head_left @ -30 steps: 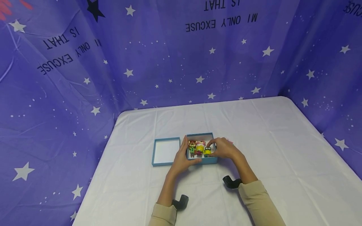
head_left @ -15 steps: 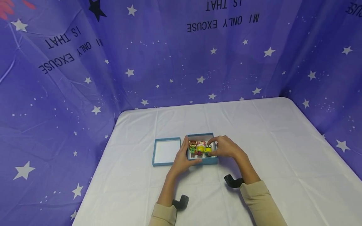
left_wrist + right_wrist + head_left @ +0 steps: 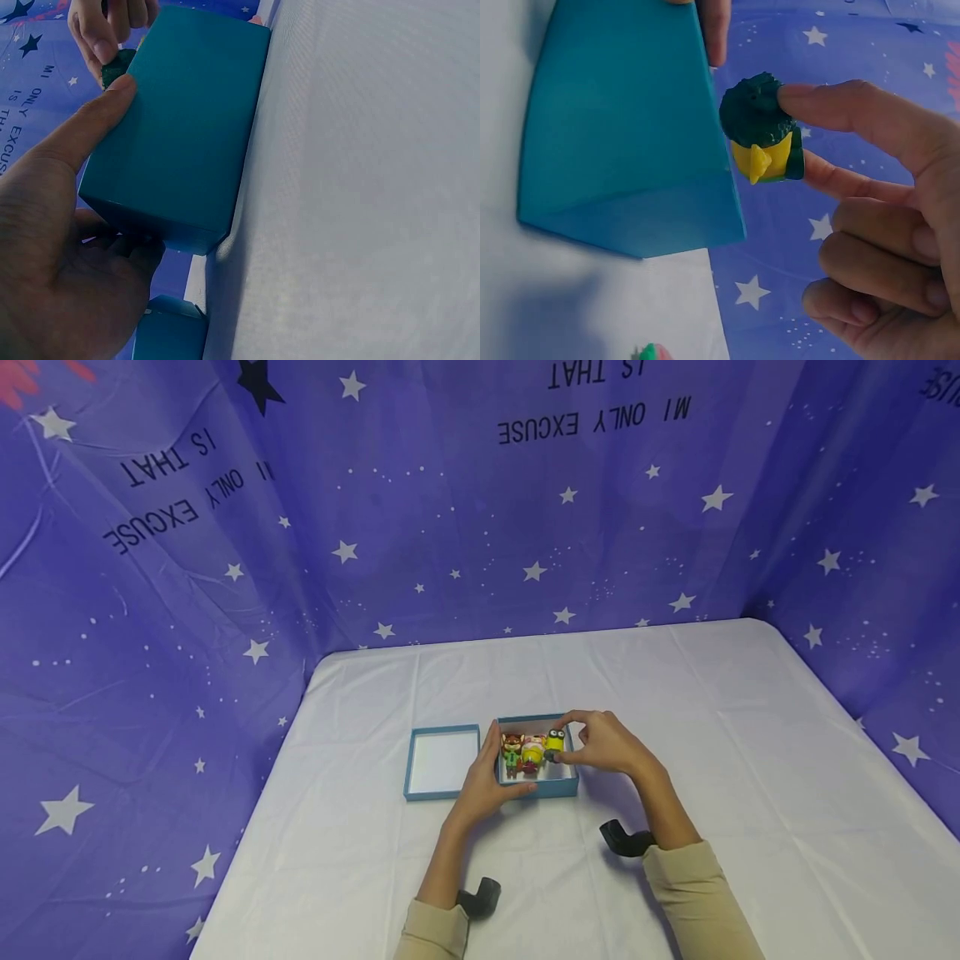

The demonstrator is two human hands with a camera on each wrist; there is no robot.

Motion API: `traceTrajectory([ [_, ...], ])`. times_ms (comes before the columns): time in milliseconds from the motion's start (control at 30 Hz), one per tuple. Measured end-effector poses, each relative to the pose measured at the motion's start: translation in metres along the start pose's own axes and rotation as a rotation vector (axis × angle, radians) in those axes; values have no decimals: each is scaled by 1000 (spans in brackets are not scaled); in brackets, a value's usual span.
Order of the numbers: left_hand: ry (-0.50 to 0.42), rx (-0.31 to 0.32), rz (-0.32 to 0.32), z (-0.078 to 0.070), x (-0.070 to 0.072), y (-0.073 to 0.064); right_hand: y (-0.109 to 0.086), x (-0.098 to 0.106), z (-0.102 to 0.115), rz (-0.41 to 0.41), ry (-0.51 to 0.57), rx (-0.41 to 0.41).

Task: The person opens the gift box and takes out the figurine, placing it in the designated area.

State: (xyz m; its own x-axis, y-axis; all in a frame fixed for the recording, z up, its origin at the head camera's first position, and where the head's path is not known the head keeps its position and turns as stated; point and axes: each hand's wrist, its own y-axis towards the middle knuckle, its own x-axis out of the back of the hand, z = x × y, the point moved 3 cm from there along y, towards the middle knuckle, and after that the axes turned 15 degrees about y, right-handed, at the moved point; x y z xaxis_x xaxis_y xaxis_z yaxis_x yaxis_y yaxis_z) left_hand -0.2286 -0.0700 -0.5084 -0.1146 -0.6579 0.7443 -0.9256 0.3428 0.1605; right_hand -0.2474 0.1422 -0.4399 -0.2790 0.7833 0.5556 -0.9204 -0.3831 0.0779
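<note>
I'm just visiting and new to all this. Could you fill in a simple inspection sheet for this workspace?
Surface: white cloth with fold lines.
Job's things: open blue box holding a fox toy and a pink-and-yellow toy; a minion held above the rim near the right end; a lid lying left of the box, white inside up.
Clutter: a pink-and-green thing past the box's right end, too cut off to name.
Left hand: rests against the box's near left corner.
Right hand: pinches the minion.
Cables: nothing seen.
Surroundings: starry purple curtain behind and at both sides.
</note>
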Motion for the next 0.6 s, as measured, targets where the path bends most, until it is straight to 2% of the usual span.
traceTrajectory([
  [167, 4, -1, 0, -1, 0, 0, -2, 11, 2, -35, 25, -3],
  [400, 6, -9, -14, 0, 0, 0, -8, 32, -2, -83, 85, -66],
  [600, 1, -9, -18, 1, 0, 0, -15, 52, -10, -148, 54, 2],
])
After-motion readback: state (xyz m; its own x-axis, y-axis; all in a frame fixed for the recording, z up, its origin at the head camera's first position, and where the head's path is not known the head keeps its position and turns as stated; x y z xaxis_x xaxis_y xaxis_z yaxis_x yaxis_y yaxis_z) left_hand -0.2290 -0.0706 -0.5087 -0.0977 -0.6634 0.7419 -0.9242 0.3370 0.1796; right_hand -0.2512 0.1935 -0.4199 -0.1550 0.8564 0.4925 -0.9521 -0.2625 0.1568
